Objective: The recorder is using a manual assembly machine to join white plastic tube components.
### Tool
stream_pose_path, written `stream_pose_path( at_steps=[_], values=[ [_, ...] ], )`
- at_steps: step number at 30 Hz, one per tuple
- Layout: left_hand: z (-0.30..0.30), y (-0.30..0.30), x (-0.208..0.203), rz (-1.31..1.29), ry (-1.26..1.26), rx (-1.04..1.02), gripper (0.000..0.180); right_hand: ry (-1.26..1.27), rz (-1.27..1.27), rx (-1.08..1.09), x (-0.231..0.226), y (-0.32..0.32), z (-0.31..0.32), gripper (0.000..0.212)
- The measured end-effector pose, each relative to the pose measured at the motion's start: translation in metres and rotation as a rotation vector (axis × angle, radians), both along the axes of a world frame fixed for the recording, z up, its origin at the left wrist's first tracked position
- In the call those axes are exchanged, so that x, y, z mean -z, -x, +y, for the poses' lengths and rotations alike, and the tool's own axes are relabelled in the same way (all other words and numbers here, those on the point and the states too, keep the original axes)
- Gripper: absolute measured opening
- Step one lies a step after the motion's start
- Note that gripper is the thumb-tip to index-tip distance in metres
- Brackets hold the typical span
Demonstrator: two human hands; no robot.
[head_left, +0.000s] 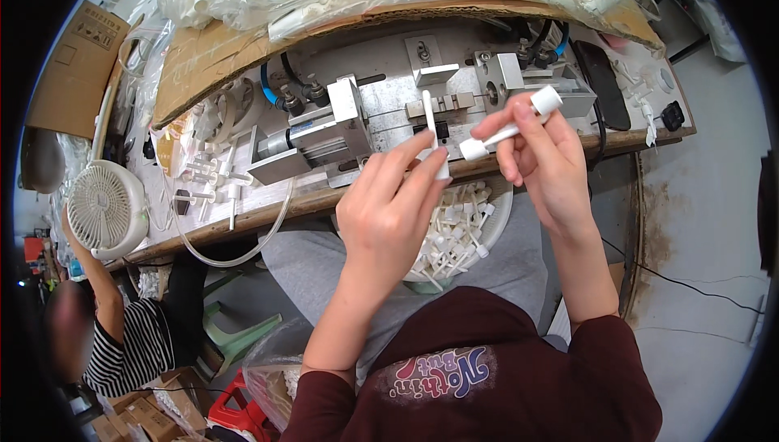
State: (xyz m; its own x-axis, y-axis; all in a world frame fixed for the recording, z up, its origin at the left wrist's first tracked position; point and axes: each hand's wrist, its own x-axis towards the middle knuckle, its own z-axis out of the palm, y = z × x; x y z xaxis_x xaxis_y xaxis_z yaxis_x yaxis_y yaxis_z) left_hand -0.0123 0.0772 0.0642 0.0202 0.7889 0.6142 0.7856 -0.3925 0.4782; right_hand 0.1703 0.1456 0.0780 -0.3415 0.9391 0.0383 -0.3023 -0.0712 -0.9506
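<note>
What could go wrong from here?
1. The white capped piece, held in the right hand's fingers, could slip into the bowl or to the floor.
2. The bowl, full of loose white pieces, seems to rest on the lap; shifting legs might spill it.
3. The clear hose looping past the bench edge might snag an arm.

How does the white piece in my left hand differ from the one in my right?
The left piece points almost straight up the picture; the right piece slants up to the right. The left piece shows one wide end, the right piece two. Both are white with slim shafts.
</note>
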Motion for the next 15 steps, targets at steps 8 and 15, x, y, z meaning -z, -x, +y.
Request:
stream_pose_path(
  at_steps=[8, 15],
  values=[
    [0.021, -0.001, 0.003, 0.241, 0.061, -0.061, 0.025, 0.037, 0.094, 0.004, 0.006, -0.010, -0.017, 0.025],
    [0.021, -0.002, -0.001, 0.211, 0.112, -0.053, 0.024, 0.103, 0.145, -0.018, 0.004, -0.010, -0.018, 0.025]
  ],
)
